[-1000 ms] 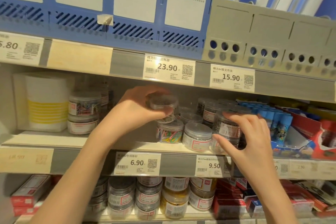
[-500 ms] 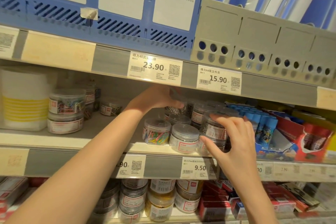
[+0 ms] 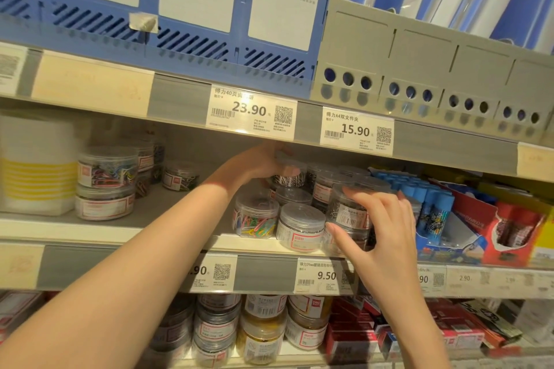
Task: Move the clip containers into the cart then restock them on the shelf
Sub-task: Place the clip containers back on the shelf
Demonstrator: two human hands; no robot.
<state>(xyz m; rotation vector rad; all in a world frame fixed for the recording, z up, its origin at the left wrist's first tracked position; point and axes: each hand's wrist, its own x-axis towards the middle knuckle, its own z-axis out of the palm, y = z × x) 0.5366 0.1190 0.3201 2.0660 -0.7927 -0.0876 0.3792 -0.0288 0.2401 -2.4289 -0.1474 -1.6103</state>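
Observation:
Round clear clip containers crowd the middle shelf (image 3: 168,241). My left hand (image 3: 263,163) reaches deep under the upper shelf and grips one clear container of silver clips (image 3: 289,175) on top of the back stack. My right hand (image 3: 380,225) curls round an upper container of dark clips (image 3: 347,213) stacked at the shelf front, fingers over its lid and thumb at its base. Beside it stand a container of coloured clips (image 3: 254,219) and a white-lidded one (image 3: 299,226). No cart is in view.
Two stacked clip containers (image 3: 105,183) and a white and yellow box (image 3: 36,165) stand at the left. Blue glue sticks (image 3: 431,204) and a red carton (image 3: 515,231) fill the right. More jars (image 3: 260,329) sit on the lower shelf. Blue and grey file boxes stand above.
My left hand has carried its container further back and up onto the rear stack. My right hand has stayed curled round the front right container. The view has shifted a little left.

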